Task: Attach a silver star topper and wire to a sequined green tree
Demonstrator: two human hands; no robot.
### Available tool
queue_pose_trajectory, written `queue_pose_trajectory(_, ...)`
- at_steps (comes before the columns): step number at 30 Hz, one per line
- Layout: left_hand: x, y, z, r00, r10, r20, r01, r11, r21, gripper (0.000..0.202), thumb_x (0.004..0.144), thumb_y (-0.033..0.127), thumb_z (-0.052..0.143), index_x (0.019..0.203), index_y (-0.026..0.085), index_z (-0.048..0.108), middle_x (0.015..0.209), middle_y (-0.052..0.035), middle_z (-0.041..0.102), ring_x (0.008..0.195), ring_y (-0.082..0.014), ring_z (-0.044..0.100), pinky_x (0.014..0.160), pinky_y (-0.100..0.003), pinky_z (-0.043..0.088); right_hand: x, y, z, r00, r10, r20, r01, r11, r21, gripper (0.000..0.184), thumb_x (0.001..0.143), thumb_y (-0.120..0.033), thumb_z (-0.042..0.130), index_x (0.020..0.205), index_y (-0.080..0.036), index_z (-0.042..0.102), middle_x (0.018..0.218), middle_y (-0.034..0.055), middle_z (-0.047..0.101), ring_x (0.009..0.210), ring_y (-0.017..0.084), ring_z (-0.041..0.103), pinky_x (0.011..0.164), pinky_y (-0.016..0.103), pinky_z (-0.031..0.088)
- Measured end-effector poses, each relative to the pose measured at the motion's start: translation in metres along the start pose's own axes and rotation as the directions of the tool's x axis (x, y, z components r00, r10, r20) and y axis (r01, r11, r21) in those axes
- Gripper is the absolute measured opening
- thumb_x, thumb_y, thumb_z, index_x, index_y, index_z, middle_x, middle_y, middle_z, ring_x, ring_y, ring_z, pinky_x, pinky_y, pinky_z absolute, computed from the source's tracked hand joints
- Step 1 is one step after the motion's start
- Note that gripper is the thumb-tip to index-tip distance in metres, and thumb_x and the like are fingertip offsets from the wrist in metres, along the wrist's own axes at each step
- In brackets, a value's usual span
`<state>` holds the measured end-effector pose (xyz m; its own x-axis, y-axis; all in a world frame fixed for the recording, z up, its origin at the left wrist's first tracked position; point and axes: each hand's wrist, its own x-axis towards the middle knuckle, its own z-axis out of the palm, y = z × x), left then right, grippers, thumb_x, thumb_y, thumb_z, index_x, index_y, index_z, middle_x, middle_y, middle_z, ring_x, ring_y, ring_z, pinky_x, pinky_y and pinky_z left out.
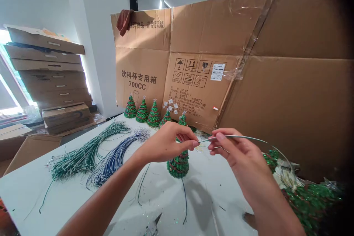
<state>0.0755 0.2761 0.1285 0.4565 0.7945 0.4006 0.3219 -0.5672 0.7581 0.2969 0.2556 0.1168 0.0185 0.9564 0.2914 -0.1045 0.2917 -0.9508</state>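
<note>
Between my two hands a thin green wire (249,137) is held up above the table, its long end bowing off to the right. My left hand (171,142) pinches one end between thumb and fingertips. Thumb and fingers of my right hand (235,147) close on the wire a little farther along. Partly hidden behind my left hand, a small green tinsel Christmas tree (177,166) stands upright on the table. A dark wire (185,201) runs from its base towards me.
Bundles of green wires (80,158) and blue wires (116,156) lie left on the white table (110,212). Several small trees (142,110) line the back before a cardboard sheet (199,33). A pointed tool (153,226) lies in front; green tinsel (312,202) is at right.
</note>
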Motion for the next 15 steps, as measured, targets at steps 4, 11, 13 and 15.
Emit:
queue_pose_trajectory(4,0.001,-0.002,-0.001,1.000,0.015,0.018,-0.015,1.000,0.026,0.016,0.098,0.026,0.072,0.091,0.020,0.086,0.082,-0.0033,0.084,0.078,-0.0172,0.077,0.073,-0.028,0.059,0.002,0.009,0.009,0.996,-0.010,0.089,0.022,0.990,-0.142,0.033,0.087,-0.054,0.088,0.094,-0.024,0.078,0.079,0.0003,0.075,0.075,0.017,0.071,0.074,0.029,0.058)
queue_pose_trajectory(11,0.005,-0.012,-0.001,1.000,-0.009,0.004,0.009,1.000,0.015,0.011,0.095,0.024,0.075,0.091,0.020,0.084,0.082,-0.0029,0.085,0.079,-0.0182,0.080,0.079,-0.031,0.061,0.006,0.018,0.008,0.995,0.006,0.101,0.008,0.990,-0.141,0.033,0.082,-0.049,0.094,0.091,-0.022,0.078,0.082,0.0011,0.077,0.072,0.017,0.072,0.071,0.029,0.058)
queue_pose_trajectory(13,0.006,-0.014,0.000,1.000,-0.013,0.002,0.013,1.000,0.005,0.011,0.095,0.025,0.075,0.091,0.020,0.083,0.082,-0.0031,0.085,0.079,-0.0186,0.080,0.080,-0.032,0.061,0.006,0.018,0.009,0.995,-0.005,0.097,0.018,0.991,-0.132,0.031,0.082,-0.049,0.093,0.089,-0.022,0.078,0.084,0.0005,0.077,0.073,0.016,0.072,0.072,0.028,0.058)
queue_pose_trajectory(15,0.006,-0.015,0.001,1.000,-0.011,0.006,0.011,1.000,0.005,0.012,0.096,0.026,0.075,0.090,0.020,0.083,0.083,-0.0034,0.085,0.079,-0.0189,0.080,0.080,-0.032,0.061,0.006,0.018,0.010,0.995,-0.014,0.099,0.026,0.992,-0.126,0.031,0.083,-0.049,0.093,0.088,-0.022,0.078,0.087,0.0005,0.077,0.075,0.016,0.073,0.074,0.028,0.058)
